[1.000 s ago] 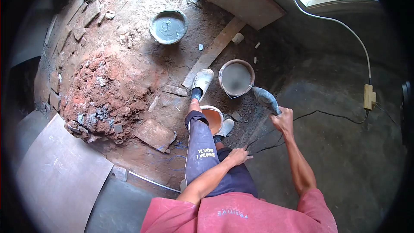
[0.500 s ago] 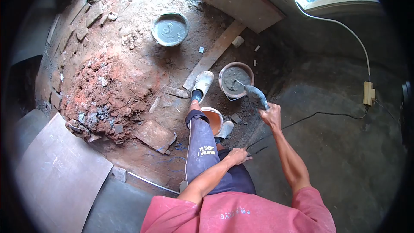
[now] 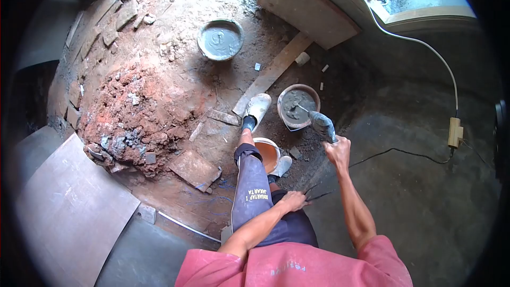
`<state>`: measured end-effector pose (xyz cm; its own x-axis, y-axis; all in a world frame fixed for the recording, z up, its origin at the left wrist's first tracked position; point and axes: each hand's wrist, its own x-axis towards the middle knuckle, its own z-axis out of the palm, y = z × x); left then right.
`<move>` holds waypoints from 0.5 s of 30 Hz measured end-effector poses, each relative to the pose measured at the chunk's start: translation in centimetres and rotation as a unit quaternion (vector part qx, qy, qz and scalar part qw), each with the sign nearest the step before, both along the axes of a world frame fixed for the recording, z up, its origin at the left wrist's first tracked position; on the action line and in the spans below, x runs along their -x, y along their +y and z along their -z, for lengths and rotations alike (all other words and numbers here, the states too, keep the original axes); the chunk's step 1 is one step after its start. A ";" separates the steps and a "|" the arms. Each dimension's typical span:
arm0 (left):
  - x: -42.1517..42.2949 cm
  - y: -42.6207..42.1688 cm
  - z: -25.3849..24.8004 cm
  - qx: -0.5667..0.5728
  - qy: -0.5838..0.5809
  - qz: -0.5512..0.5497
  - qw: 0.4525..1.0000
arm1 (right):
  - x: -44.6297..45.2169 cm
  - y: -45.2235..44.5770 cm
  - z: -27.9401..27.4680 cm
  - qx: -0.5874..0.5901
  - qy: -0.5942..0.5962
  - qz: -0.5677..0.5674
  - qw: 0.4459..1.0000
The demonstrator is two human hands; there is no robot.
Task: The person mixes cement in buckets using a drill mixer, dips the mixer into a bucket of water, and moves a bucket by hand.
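Observation:
My right hand [image 3: 337,151] is wrapped round the handle of a power drill [image 3: 322,123], coated in grey splashes. Its thin metal rod dips into wet grey mortar [image 3: 295,105] inside a round bucket [image 3: 280,101] on the ground. Over my knee, my left hand [image 3: 294,201] is closed on a dark power cord [image 3: 320,196], strands of which stick out past the fingers. An orange-lined bucket [image 3: 275,149] stands between my feet, partly hidden by my leg.
Another bucket [image 3: 240,42] of grey mix stands farther off. A wooden plank [image 3: 273,72] lies by my shoe. Reddish rubble [image 3: 138,111] is heaped at left beside a large board [image 3: 74,207]. The cord runs across the floor to an extension socket [image 3: 455,133].
The drill has tilted and its body has turned in my right hand, with the rod still in the mortar. My view has shifted slightly, so the surroundings sit lower and farther right.

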<state>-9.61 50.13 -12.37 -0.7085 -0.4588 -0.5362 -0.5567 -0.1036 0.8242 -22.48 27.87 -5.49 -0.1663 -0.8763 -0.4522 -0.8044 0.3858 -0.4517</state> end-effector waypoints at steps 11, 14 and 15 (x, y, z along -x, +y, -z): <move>-0.5 -1.7 -0.8 -0.011 0.008 0.033 0.999 | 2.5 0.1 -3.5 0.026 -0.006 -0.007 1.000; 0.4 -1.3 -0.4 -0.009 0.033 0.019 0.999 | 2.1 0.5 -7.5 0.020 0.011 -0.007 1.000; 0.7 -1.0 -0.3 -0.004 0.046 0.008 0.999 | 1.9 0.5 -8.3 0.020 0.014 -0.008 1.000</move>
